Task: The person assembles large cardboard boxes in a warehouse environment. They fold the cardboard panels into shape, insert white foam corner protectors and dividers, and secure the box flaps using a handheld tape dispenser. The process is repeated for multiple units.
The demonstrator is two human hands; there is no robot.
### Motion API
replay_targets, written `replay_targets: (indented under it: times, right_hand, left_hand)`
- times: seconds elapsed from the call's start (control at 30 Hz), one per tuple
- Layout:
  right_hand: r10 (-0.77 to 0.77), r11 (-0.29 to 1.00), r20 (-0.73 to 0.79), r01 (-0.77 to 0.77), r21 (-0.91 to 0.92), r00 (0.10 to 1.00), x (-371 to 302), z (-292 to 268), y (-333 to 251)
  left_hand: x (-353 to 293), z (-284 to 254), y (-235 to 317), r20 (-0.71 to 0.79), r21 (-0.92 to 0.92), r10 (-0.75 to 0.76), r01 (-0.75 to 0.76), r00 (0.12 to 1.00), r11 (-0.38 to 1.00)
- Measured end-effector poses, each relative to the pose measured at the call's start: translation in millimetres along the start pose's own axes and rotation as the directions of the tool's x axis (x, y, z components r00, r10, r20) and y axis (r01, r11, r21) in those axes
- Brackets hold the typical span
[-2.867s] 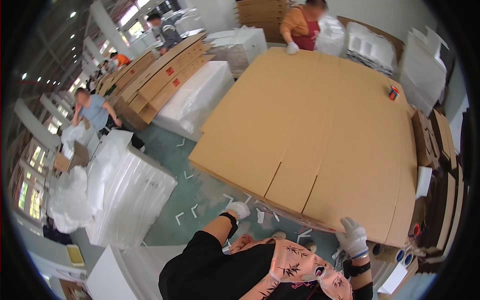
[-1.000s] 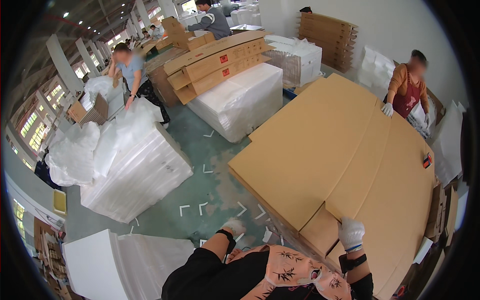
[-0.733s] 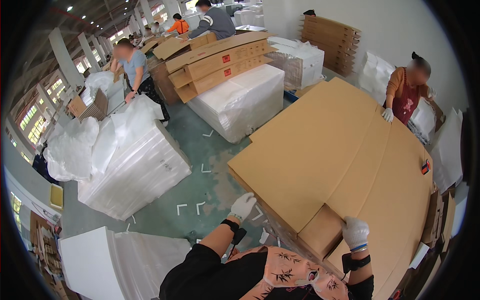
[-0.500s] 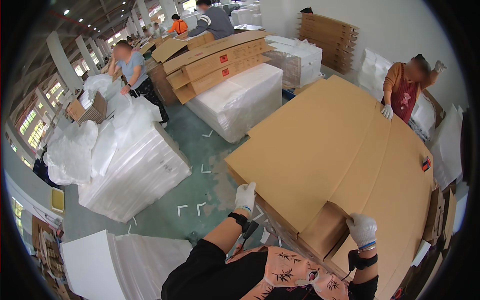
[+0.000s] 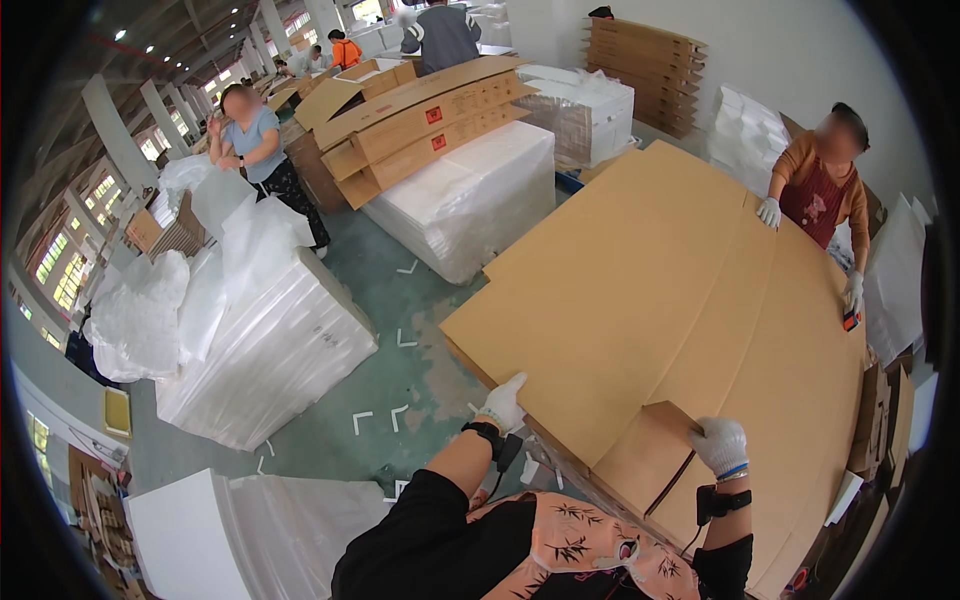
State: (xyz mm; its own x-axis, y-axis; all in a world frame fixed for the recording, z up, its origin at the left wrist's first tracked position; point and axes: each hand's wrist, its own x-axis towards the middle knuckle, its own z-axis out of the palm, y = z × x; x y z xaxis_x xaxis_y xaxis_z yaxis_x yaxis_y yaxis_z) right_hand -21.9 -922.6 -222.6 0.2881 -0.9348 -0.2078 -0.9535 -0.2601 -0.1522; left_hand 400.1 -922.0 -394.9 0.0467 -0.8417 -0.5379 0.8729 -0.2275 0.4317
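A large brown cardboard sheet (image 5: 600, 270) with crease lines lies flat before me, on top of a stack. My left hand (image 5: 503, 402), in a white glove, grips its near left edge, the fingers partly hidden. At the near side, a cardboard flap (image 5: 668, 418) stands tilted up along its edge, with a narrow dark slit beside it. My right hand (image 5: 720, 446), also gloved, is closed on the end of this flap. Across the sheet a co-worker rests one gloved hand (image 5: 769, 212) on the far edge. Their other hand (image 5: 853, 292) is on a small red and black tool (image 5: 852, 319).
Plastic-wrapped white stacks stand at the left (image 5: 270, 350) and beyond the sheet (image 5: 470, 200), the farther one topped with folded cartons (image 5: 430, 125). A white block (image 5: 185, 530) sits at the lower left. White corner marks dot the green floor (image 5: 400, 370). Other people stand farther back.
My right hand has tipped the flap, and the wide opening beside it has narrowed to a slit. My left hand shifted slightly right. The co-worker's raised hand came down onto the red and black tool.
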Motion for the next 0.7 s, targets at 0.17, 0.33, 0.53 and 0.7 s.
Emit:
replay_targets:
  times: [0.17,0.33,0.53,0.7]
  right_hand:
    - [0.044,0.999,-0.026,-0.044,-0.02,0.999,-1.7,5.8,-2.5]
    - [0.051,0.999,-0.041,-0.051,0.005,0.998,2.9,-8.7,-6.3]
    - [0.095,0.994,-0.112,-0.087,0.07,0.989,7.7,-4.9,1.5]
    - [0.09,0.992,-0.174,-0.073,0.102,0.981,-0.6,-4.9,8.1]
  left_hand:
    - [18.4,-34.4,-6.5,0.172,0.501,0.186,-0.248,0.967,0.829]
    - [42.1,-65.4,-9.6,0.177,0.508,0.196,-0.26,0.964,0.821]
    - [-7.6,8.4,3.3,-0.021,0.185,0.191,-0.184,0.981,0.965]
    - [-28.9,31.4,13.0,0.054,0.223,0.312,-0.317,0.948,0.922]
